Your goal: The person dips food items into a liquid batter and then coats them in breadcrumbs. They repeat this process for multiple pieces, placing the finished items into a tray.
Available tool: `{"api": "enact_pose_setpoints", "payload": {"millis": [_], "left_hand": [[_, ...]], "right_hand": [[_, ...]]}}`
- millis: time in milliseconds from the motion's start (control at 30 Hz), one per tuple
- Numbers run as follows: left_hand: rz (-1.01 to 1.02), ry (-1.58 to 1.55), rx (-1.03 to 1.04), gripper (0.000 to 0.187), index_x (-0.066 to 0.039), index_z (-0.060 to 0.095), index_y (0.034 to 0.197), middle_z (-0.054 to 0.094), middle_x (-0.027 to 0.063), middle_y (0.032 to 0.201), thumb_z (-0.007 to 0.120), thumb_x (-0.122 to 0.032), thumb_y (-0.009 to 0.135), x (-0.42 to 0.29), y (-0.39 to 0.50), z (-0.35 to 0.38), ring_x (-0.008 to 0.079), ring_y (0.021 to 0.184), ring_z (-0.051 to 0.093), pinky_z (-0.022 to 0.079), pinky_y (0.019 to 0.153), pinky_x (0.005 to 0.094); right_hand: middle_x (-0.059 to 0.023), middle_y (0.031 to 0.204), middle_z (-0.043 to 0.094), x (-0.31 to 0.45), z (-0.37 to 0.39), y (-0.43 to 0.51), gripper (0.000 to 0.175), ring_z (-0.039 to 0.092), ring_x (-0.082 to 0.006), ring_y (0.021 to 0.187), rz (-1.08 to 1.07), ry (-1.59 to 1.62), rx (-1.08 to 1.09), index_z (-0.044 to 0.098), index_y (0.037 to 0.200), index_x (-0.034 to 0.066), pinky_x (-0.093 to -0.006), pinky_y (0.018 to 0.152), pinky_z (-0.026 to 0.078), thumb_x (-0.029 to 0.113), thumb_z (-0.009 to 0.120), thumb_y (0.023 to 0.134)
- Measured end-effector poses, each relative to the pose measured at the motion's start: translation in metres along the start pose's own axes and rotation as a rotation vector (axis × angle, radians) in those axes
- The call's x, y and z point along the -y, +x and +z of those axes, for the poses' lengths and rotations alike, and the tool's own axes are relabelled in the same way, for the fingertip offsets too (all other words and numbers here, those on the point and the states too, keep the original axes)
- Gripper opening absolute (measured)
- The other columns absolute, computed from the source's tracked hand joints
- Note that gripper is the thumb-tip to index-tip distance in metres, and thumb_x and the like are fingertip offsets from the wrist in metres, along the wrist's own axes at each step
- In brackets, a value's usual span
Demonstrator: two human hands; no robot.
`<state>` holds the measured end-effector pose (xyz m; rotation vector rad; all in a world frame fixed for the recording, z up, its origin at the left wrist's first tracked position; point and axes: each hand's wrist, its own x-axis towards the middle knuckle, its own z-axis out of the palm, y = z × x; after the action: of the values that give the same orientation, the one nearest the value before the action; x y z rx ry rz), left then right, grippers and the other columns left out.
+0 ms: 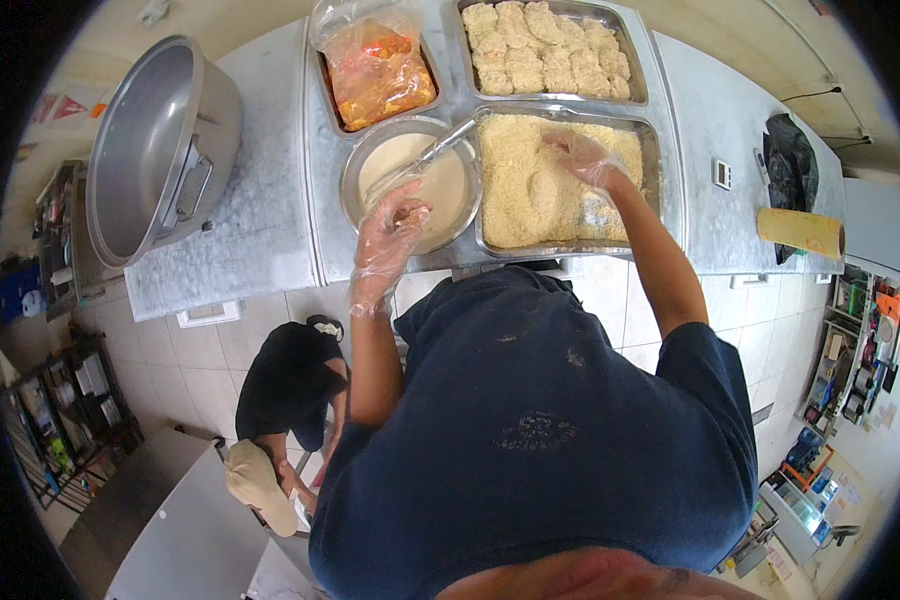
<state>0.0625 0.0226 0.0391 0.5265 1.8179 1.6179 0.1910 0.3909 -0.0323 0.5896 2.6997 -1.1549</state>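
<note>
My left hand (390, 240), in a clear plastic glove, is over the near edge of a metal bowl of pale batter (450, 172); its fingers are curled, and whether they hold anything is unclear. A wire whisk (439, 148) leans in the bowl, its handle on the far right rim. To the right, my gloved right hand (581, 159) is at the surface of breadcrumbs (514, 195) in a metal tray (654, 172); its fingertips are partly hidden. Beside it the crumbs form a rounded mound (551, 196). Behind lies a tray of breaded pieces (525, 67) in rows.
A tray with a plastic bag of orange-red food (382, 82) sits behind the bowl. A large metal pot (221, 127) stands left. At right are a small white device (721, 174), a black plastic bag (791, 161) and a yellow roll (801, 232). Another person (285, 390) is at lower left.
</note>
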Motion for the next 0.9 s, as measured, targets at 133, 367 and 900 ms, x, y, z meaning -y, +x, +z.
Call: {"api": "enact_pose_setpoints", "payload": {"millis": [133,367,900], "left_hand": [[0.008,-0.011,-0.004,0.044,-0.009,0.06,0.137,0.069,0.0051,0.103,0.068,-0.004,0.093,-0.007,0.0,0.002,0.0119,0.094,0.061,0.048,0.087,0.0281],[0.028,-0.05,-0.007,0.043,-0.01,0.061,0.136,0.069,0.0052,0.104,0.068,-0.005,0.094,0.001,0.001,-0.002,0.0118,0.095,0.061,0.047,0.088,0.0281],[0.044,-0.042,0.023,0.044,-0.008,0.06,0.137,0.069,0.0058,0.104,0.07,-0.008,0.094,0.003,-0.001,0.003,0.0122,0.095,0.06,0.048,0.088,0.0289]], "right_hand": [[-0.0182,0.128,0.067,0.001,-0.019,0.008,0.048,0.064,-0.03,0.115,0.132,-0.081,0.292,0.066,0.129,0.0095,-0.0369,0.101,0.047,0.029,0.066,0.086],[-0.014,0.115,0.068,-0.008,-0.019,-0.008,0.051,0.064,-0.0295,0.109,-0.06,-0.258,0.129,0.059,0.128,0.0144,-0.039,0.098,0.049,0.026,0.077,0.082],[-0.0167,0.09,0.069,0.084,-0.078,-0.097,0.044,0.067,-0.0359,0.092,-0.232,-0.528,-0.026,0.052,0.127,0.0131,-0.0487,0.09,0.05,0.03,0.07,0.091]]}}
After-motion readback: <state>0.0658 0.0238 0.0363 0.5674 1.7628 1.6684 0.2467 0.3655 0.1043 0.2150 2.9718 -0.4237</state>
